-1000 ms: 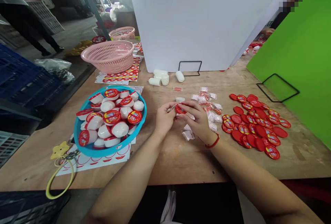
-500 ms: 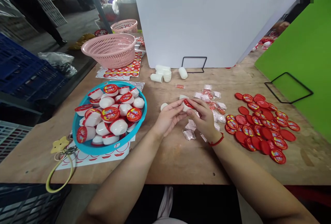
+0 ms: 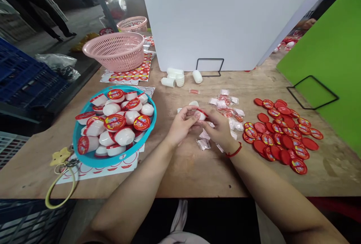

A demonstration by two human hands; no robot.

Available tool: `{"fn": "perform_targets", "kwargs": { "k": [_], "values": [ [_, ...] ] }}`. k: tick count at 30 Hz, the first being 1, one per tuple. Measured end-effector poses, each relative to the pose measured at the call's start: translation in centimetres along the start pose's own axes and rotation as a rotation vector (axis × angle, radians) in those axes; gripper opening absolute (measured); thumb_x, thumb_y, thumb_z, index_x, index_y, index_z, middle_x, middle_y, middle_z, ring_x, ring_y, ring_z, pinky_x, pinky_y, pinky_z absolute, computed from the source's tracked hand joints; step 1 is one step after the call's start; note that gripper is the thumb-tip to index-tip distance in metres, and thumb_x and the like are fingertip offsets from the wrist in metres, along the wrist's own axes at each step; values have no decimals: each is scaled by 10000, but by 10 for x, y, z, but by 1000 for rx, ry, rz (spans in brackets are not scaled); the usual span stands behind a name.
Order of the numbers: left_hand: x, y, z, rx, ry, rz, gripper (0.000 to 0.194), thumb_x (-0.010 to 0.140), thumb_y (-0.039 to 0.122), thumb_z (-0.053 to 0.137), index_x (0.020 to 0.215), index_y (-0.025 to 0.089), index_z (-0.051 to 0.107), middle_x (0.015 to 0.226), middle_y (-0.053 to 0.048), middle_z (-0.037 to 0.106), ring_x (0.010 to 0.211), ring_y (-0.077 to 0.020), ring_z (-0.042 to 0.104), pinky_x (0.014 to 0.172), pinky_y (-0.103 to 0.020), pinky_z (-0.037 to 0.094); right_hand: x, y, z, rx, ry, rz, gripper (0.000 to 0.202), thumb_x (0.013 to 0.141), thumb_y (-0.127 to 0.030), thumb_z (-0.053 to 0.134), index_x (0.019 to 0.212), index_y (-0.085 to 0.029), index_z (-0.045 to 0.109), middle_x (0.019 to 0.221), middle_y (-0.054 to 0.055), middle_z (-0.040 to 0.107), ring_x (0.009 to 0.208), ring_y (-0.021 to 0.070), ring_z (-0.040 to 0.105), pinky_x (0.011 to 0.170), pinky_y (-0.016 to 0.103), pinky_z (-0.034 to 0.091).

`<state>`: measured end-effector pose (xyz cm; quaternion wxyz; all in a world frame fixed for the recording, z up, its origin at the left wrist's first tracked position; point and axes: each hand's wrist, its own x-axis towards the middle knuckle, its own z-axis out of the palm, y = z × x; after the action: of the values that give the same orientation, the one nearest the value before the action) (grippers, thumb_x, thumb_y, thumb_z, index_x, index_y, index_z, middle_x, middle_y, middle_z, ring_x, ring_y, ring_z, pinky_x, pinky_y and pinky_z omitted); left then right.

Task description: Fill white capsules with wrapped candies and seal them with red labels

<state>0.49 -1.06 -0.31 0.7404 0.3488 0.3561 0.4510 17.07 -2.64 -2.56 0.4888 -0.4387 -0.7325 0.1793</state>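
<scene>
The cup (image 3: 200,116) is off the table (image 3: 180,172), directly between the two hands and in contact with both. Neither hand is nearer. The left hand (image 3: 183,125) has its thumb and fingers closed on the cup's left side; the right hand (image 3: 219,126) holds it from the right, fingers curled round the far side and partly hidden. The cup is squat, with no marked long axis; the line from base to lid stands tilted, the red lid (image 3: 202,111) uppermost and turned away from the wearer.

Appearance: white, smooth, rounded body with a red edge showing above. The printed face of the lid is not visible, and whether it sits fully home cannot be determined.

Surroundings: sachets (image 3: 235,124) lie just beside the right hand; loose lids (image 3: 287,142) lie farther right. Lidded cups (image 3: 124,137) fill a blue bowl (image 3: 108,163), well apart from the left hand.
</scene>
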Motion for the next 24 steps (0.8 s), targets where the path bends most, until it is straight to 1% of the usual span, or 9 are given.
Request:
{"fn": "perform_targets", "kwargs": {
  "k": [2,6,10,13,15,18,21,24],
  "values": [
    [0,1,0,-1,17,-12,481,677,353,896,1062,200,652,939,1,678,719,-100,692,679,-233,594,1,-1,-1,-44,-26,-32,327,956,-304,642,1282,-270,640,1038,59,732,898,223,685,800,387,568],
    [0,3,2,-57,11,-36,461,659,279,893,1035,181,646,924,-4,701,684,-123,716,662,-278,620,2,-6,-4,-49,-52,-65,298,977,-309,601,1270,-259,622,1089,78,720,946,233,674,805,392,562],
    [0,2,2,-127,32,-23,425,636,207,885,987,153,652,833,-5,723,633,-135,717,615,-276,629,2,-9,-4,-47,-41,-69,269,979,-313,594,1240,-260,636,1068,78,721,938,238,669,812,406,548],
    [1,0,2,-158,31,-27,390,638,187,884,960,145,668,823,-15,744,630,-140,725,598,-260,631,1,-8,-2,20,-17,-37,278,978,-321,600,1249,-273,638,1123,77,717,1016,248,667,882,428,539],
    [2,0,2,-179,13,-27,379,665,198,880,988,149,688,848,-23,758,631,-136,728,601,-246,631,1,-6,-1,74,0,0,294,975,-341,609,1261,-279,640,1181,77,707,1076,255,660,930,441,532],
    [3,1,1,-231,-53,-42,360,755,230,834,1082,154,704,936,-56,779,695,-137,747,671,-245,641,2,-3,0,179,36,86,311,971,-386,618,1262,-278,642,1218,78,697,1108,257,658,962,445,535],
    [4,1,-2,-268,-133,-79,360,797,187,793,1142,171,690,1013,-69,781,766,-144,760,742,-253,642,1,-5,1,277,52,145,327,968,-421,618,1258,-273,638,1213,80,695,1114,255,656,988,451,534],
    [4,-1,-4,-300,-142,-116,332,795,161,789,1104,185,668,993,-47,774,737,-129,751,690,-221,631,0,-10,1,337,40,159,314,970,-430,614,1239,-272,649,1200,77,698,1119,252,654,997,450,532]
  ]
}}
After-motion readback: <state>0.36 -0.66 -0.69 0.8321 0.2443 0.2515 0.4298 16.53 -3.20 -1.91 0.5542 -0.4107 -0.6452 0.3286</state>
